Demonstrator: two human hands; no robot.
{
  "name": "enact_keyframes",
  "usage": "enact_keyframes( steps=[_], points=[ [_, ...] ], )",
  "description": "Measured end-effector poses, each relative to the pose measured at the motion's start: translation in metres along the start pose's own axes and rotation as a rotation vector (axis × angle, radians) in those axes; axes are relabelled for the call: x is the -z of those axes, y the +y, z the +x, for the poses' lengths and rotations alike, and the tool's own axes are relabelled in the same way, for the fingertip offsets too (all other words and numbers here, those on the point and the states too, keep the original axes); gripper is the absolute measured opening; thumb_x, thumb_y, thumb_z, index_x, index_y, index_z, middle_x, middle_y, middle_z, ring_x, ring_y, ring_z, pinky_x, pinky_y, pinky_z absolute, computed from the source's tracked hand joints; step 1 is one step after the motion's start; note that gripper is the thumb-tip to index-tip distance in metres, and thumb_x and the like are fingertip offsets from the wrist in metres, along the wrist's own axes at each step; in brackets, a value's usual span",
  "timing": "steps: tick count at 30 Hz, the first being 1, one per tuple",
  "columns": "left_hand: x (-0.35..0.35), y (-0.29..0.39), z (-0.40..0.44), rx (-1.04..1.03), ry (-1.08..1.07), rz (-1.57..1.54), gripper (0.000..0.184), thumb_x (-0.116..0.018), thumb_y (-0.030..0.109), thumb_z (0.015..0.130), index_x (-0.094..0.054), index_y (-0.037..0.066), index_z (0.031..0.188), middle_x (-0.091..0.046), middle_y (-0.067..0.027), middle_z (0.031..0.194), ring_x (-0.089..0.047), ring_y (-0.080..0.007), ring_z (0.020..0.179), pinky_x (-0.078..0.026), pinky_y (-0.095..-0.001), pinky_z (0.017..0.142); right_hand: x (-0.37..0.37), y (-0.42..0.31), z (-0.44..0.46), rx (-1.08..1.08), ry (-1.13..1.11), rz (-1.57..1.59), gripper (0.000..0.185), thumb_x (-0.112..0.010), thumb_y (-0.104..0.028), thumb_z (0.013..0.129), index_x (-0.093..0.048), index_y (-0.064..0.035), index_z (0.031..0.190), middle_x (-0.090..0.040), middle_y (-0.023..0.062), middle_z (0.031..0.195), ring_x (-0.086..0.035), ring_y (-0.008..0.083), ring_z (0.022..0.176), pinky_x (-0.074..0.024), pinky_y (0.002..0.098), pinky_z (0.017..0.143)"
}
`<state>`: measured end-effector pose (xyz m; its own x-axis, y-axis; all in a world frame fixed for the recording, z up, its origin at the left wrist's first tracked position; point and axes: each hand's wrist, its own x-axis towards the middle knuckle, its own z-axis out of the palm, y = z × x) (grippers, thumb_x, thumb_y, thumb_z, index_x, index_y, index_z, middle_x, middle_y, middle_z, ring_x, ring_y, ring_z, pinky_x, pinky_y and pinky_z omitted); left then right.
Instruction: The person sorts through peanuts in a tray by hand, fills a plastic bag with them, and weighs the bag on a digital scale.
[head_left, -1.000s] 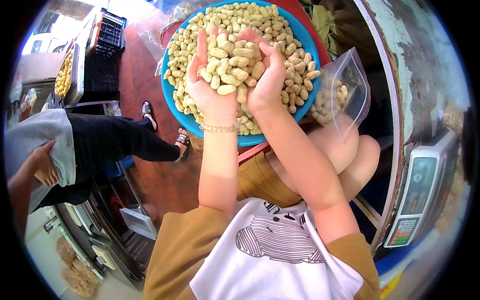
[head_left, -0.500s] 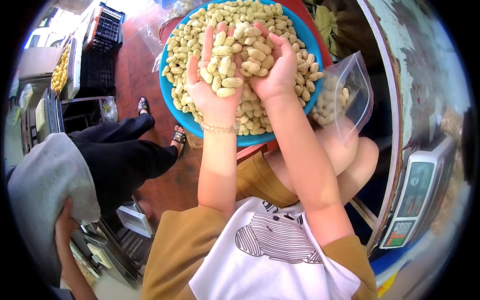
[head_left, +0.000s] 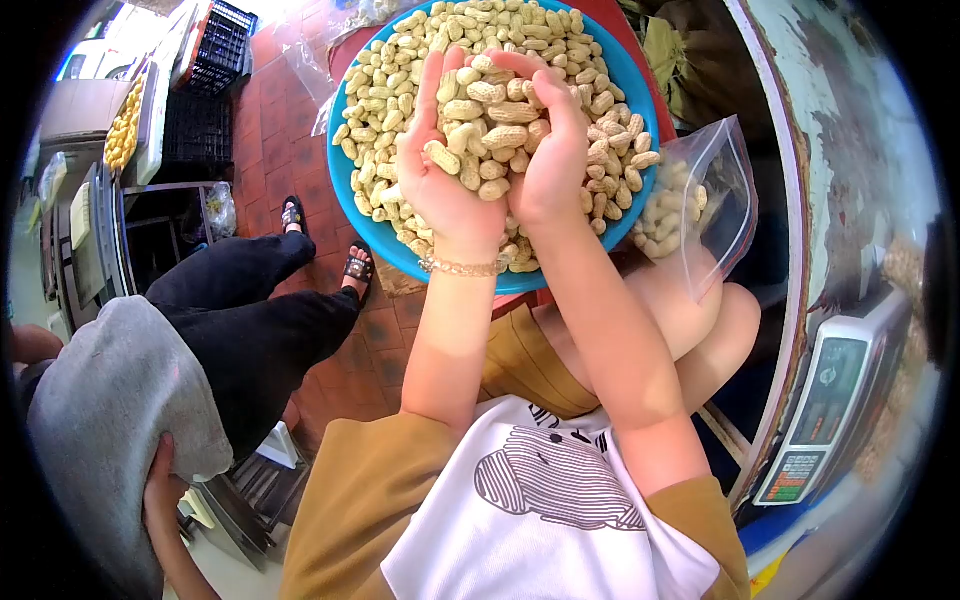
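Note:
My left hand [head_left: 450, 205] and my right hand [head_left: 552, 175] are pressed together at the palm edges, palms up, forming a cup. In that cup lies a heap of unshelled peanuts [head_left: 490, 130]. Fingers of both hands curl up around the heap's sides. Both hands are above a round blue basin [head_left: 376, 238] full of loose peanuts [head_left: 395, 85]. Whether the backs of my hands touch the peanuts below is hidden. A clear zip bag [head_left: 718, 180] with peanuts inside stands beside the basin's right edge, by my knees.
A digital scale [head_left: 825, 390] sits at the right on a worn ledge. Another person in a grey top [head_left: 125, 390] and black trousers is at the left, with sandals [head_left: 357, 265] on the red tiled floor [head_left: 340, 340]. Black crates [head_left: 222, 45] are stacked at the upper left.
My hands have drawn together from a spread, open scoop into a closer cup, with the peanuts gathered between them. The other person's arm at the left has shifted slightly.

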<state>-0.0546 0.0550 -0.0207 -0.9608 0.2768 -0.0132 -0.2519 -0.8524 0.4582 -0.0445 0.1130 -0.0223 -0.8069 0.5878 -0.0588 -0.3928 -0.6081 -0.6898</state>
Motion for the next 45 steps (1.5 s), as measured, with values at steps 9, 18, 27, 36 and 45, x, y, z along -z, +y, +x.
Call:
enact_keyframes(
  steps=[9,18,27,36,45],
  points=[
    [-0.009,-0.002,-0.009,-0.097,-0.051,0.215,0.061,-0.031,0.036,0.096,-0.038,-0.001,0.144,-0.041,-0.0152,0.148,-0.042,-0.0293,0.134,-0.033,-0.0426,0.112,0.003,-0.007,-0.005,-0.181,0.01,0.206,0.043,-0.036,-0.024,0.098,-0.056,0.0007,0.126,-0.06,0.0114,0.122,-0.058,0.0216,0.111,-0.0458,0.0347,0.099],
    [-0.007,-0.001,-0.009,-0.074,-0.082,0.329,0.062,-0.03,0.039,0.098,-0.041,-0.004,0.141,-0.048,-0.0176,0.141,-0.05,-0.0279,0.127,-0.038,-0.041,0.109,0.003,-0.011,-0.005,-0.189,-0.039,0.098,0.042,-0.039,-0.025,0.098,-0.056,-0.0009,0.128,-0.061,0.0094,0.121,-0.059,0.0192,0.109,-0.0469,0.0325,0.097],
    [-0.016,0.0,-0.011,-0.05,0.049,0.182,0.054,-0.032,0.027,0.095,-0.047,-0.003,0.138,-0.053,-0.0146,0.136,-0.052,-0.0271,0.124,-0.042,-0.04,0.106,0.004,-0.008,-0.01,-0.172,-0.05,0.172,0.038,-0.04,-0.02,0.095,-0.057,-0.0005,0.123,-0.06,0.0103,0.119,-0.059,0.0201,0.11,-0.0471,0.0335,0.097],
    [-0.039,0.007,-0.017,-0.079,0.133,0.285,0.052,-0.036,0.022,0.094,-0.046,-0.002,0.139,-0.051,-0.0162,0.137,-0.052,-0.0277,0.125,-0.04,-0.0396,0.107,-0.008,-0.015,-0.02,-0.091,-0.107,0.135,0.04,-0.04,-0.017,0.091,-0.058,0.0004,0.122,-0.061,0.0111,0.12,-0.058,0.019,0.111,-0.0453,0.0322,0.099],
    [-0.082,0.016,-0.047,0.045,0.058,0.128,0.047,-0.038,0.021,0.092,-0.049,-0.001,0.132,-0.054,-0.0174,0.128,-0.056,-0.0273,0.117,-0.045,-0.0387,0.102,-0.035,-0.072,-0.049,0.128,-0.037,-0.16,0.034,-0.043,-0.014,0.093,-0.061,0.002,0.117,-0.062,0.0085,0.113,-0.058,0.0127,0.101,-0.0457,0.0257,0.092]
  ],
)
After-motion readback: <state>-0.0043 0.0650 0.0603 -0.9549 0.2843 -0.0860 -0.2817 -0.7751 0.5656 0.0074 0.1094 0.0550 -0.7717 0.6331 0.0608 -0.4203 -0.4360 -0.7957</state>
